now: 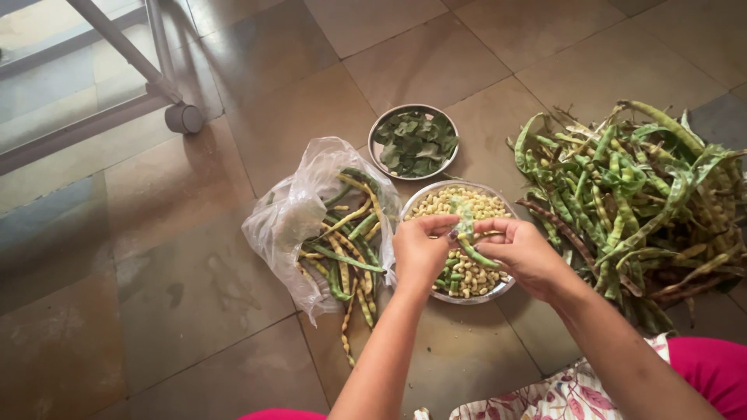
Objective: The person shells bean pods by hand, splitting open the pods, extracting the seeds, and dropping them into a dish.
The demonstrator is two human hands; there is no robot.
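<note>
Both of my hands hold one green bean pod (469, 243) above a round metal bowl (504, 288) filled with pale shelled beans. My left hand (421, 253) pinches the pod's left side and my right hand (524, 253) grips its right side, thumbs pressed on it. A clear plastic bag (292, 218) lies to the left of the bowl, with several whole green and yellowish pods (348, 249) spilling out of it.
A big heap of empty green pod shells (630, 202) lies at the right on the tiled floor (194, 295). A smaller metal bowl of green leaves (413, 141) stands behind. A metal frame leg with a caster (183, 118) is at the top left.
</note>
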